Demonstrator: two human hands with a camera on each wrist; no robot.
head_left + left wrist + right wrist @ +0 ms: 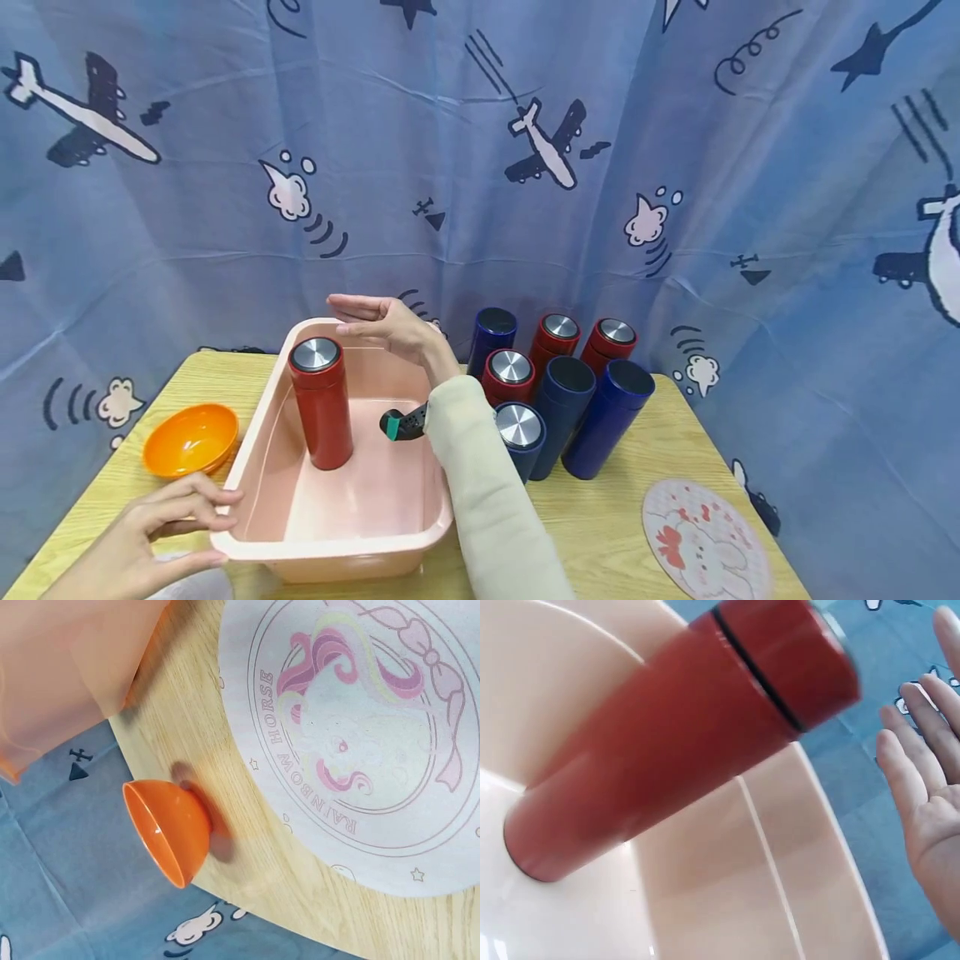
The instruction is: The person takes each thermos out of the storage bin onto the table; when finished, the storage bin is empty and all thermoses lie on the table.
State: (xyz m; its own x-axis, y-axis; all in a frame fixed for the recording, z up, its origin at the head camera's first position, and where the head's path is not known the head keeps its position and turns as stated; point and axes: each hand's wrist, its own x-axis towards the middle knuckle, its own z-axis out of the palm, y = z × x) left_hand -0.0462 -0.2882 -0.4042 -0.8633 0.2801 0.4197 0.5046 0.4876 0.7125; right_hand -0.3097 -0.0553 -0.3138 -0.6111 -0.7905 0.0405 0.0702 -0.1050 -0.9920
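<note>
A red thermos flask [321, 408] with a silver-topped lid stands upright inside a pale pink plastic tub [352, 546], near its left wall. In the right wrist view the flask [652, 742] fills much of the picture. My right hand [393, 327] is over the tub's far rim, fingers extended and holding nothing; that palm [937, 780] shows apart from the flask. At the tub's near left corner, my left hand [161, 529] holds the rim between fingers and thumb. The left wrist view does not show this hand.
Several red and blue flasks [566, 408] stand grouped right of the tub, partly behind my right sleeve. An orange bowl [191, 442] sits to its left. A round rabbit mat [705, 542] lies at the right, a round horse mat [352, 750] at the left. A curtain [450, 208] hangs behind.
</note>
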